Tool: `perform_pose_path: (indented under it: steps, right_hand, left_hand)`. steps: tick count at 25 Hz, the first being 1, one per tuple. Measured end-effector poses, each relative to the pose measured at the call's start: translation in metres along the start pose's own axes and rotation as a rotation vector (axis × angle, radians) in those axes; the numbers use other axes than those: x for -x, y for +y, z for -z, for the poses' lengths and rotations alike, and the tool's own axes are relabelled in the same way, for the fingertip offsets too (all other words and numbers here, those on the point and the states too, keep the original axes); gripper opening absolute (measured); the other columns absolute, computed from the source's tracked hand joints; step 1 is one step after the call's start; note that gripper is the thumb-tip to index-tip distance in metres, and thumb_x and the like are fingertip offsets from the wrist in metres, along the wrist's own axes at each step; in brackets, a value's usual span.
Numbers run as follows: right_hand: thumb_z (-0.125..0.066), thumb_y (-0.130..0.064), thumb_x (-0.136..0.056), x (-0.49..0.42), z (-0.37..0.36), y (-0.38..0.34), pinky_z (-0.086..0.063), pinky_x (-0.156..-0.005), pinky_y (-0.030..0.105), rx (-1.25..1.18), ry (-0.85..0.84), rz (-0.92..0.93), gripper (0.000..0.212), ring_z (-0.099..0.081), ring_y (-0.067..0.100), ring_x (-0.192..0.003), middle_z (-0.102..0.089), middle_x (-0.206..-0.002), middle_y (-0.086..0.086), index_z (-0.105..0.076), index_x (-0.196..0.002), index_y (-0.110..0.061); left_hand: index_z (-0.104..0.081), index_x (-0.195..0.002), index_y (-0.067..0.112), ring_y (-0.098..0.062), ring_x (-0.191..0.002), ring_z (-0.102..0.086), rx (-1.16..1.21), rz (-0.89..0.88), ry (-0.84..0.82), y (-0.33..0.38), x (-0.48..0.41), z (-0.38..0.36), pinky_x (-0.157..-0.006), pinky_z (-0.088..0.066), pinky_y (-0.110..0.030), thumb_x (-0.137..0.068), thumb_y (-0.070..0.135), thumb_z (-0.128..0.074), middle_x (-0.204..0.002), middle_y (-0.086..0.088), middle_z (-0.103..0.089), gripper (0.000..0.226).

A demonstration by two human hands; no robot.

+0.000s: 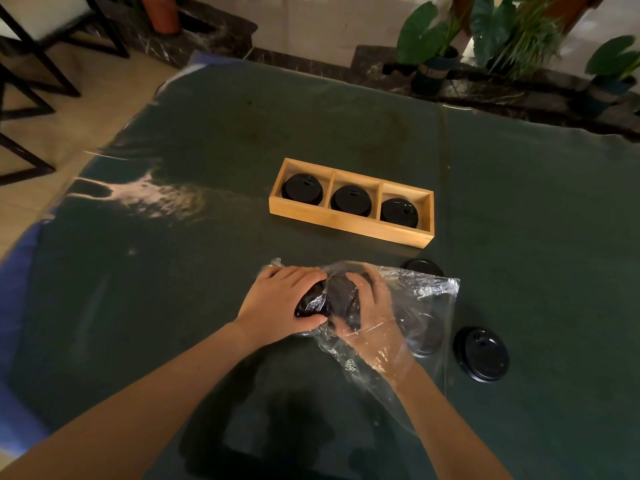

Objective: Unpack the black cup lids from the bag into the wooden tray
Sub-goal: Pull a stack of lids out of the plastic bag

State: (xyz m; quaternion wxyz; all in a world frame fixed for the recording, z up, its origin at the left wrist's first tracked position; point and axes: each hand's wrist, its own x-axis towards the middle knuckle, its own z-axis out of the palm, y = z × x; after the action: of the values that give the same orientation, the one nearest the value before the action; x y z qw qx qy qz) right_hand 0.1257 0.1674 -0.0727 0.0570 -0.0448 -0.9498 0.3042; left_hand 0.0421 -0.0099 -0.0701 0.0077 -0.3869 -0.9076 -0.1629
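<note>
A clear plastic bag point(426, 299) lies on the dark green table in front of me. My right hand point(372, 313) is inside the bag, closed around a stack of black cup lids point(337, 299). From outside, my left hand point(287, 299) presses the bag and the stack's left end. The wooden tray point(346, 221) beyond has three compartments, each holding a black lid stack: left point(302, 189), middle point(351, 200), right point(400, 212). One loose lid point(482, 354) lies right of the bag, and another point(423, 265) peeks from behind it. A further lid shows dimly through the plastic.
The table point(173, 289) is covered with a dark green cloth under shiny film. Potted plants point(433, 53) and a dark stone ledge stand past the far edge. Black chair frames point(31, 98) are on the tiled floor at the left.
</note>
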Motion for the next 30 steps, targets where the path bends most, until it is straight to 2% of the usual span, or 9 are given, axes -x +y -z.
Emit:
perform_pose_path:
  steps: [3,6,10,13,18,21,26,30]
  right_hand:
    - [-0.057,-0.040,-0.073,0.006,0.006,-0.001,-0.043,-0.103,0.039,-0.116,0.063,-0.121,0.069,-0.033,0.034,-0.132,-0.027,-0.145,0.021,-0.043,-0.134,-0.009]
    - [-0.062,-0.032,-0.068,0.008,0.009,-0.003,-0.044,-0.098,0.042,-0.062,0.154,-0.231,0.066,-0.036,0.033,-0.126,-0.030,-0.142,0.018,-0.046,-0.130,-0.016]
    - [-0.071,-0.027,-0.074,0.005,0.014,-0.006,-0.040,-0.088,0.036,-0.075,0.217,-0.324,0.055,-0.042,0.031,-0.113,-0.039,-0.130,0.016,-0.047,-0.120,-0.010]
    - [-0.070,-0.025,-0.078,0.004,0.015,-0.006,-0.045,-0.092,0.044,-0.115,0.204,-0.410,0.057,-0.040,0.033,-0.116,-0.038,-0.131,0.018,-0.042,-0.124,-0.007]
    - [-0.065,-0.024,-0.081,0.002,0.022,0.000,-0.044,-0.100,0.046,-0.237,0.074,-0.640,0.073,-0.037,0.034,-0.125,-0.028,-0.139,0.018,-0.026,-0.141,-0.012]
    - [-0.059,-0.025,-0.085,0.003,0.022,0.001,-0.041,-0.103,0.047,-0.227,0.036,-0.640,0.070,-0.031,0.035,-0.129,-0.023,-0.143,0.016,-0.022,-0.143,-0.014]
    - [-0.040,-0.025,-0.093,0.000,0.018,-0.003,-0.028,-0.108,0.050,-0.151,-0.027,-0.689,0.065,-0.009,0.033,-0.140,-0.003,-0.157,0.009,-0.007,-0.148,-0.019]
    - [-0.036,-0.032,-0.096,0.005,0.014,-0.007,-0.024,-0.111,0.050,-0.069,-0.034,-0.623,0.064,-0.010,0.037,-0.141,-0.003,-0.157,0.015,-0.003,-0.149,-0.015]
  left_hand:
    - [-0.046,-0.125,0.027,-0.013,-0.113,-0.054,-0.007,0.001,0.002,0.000,0.001,0.000,-0.097,-0.038,-0.039,-0.074,0.064,-0.052,-0.125,0.006,-0.059,0.064]
    - [-0.047,-0.125,0.026,-0.013,-0.113,-0.055,-0.005,-0.001,0.002,0.001,0.000,0.001,-0.096,-0.038,-0.038,-0.074,0.064,-0.051,-0.125,0.006,-0.059,0.063]
    - [-0.047,-0.124,0.026,-0.014,-0.113,-0.054,-0.017,-0.001,0.003,0.002,0.001,0.001,-0.096,-0.037,-0.037,-0.074,0.065,-0.049,-0.125,0.006,-0.059,0.063]
    - [-0.047,-0.125,0.026,-0.014,-0.114,-0.053,-0.018,-0.001,-0.002,0.002,0.002,0.000,-0.097,-0.036,-0.037,-0.074,0.064,-0.051,-0.127,0.006,-0.058,0.063]
    - [-0.047,-0.125,0.027,-0.013,-0.114,-0.053,-0.024,0.004,-0.012,0.001,0.000,0.001,-0.097,-0.036,-0.037,-0.075,0.065,-0.049,-0.127,0.007,-0.058,0.063]
    - [-0.047,-0.125,0.027,-0.013,-0.114,-0.053,-0.024,0.003,-0.014,0.001,0.001,0.001,-0.097,-0.037,-0.037,-0.075,0.065,-0.048,-0.127,0.007,-0.058,0.063]
    - [-0.047,-0.125,0.027,-0.013,-0.114,-0.053,-0.024,0.005,-0.017,0.001,0.000,0.001,-0.097,-0.037,-0.038,-0.075,0.065,-0.048,-0.127,0.007,-0.057,0.063]
    - [-0.046,-0.125,0.027,-0.014,-0.114,-0.054,-0.026,0.004,-0.023,0.002,0.000,0.001,-0.097,-0.038,-0.039,-0.074,0.065,-0.049,-0.127,0.006,-0.057,0.064]
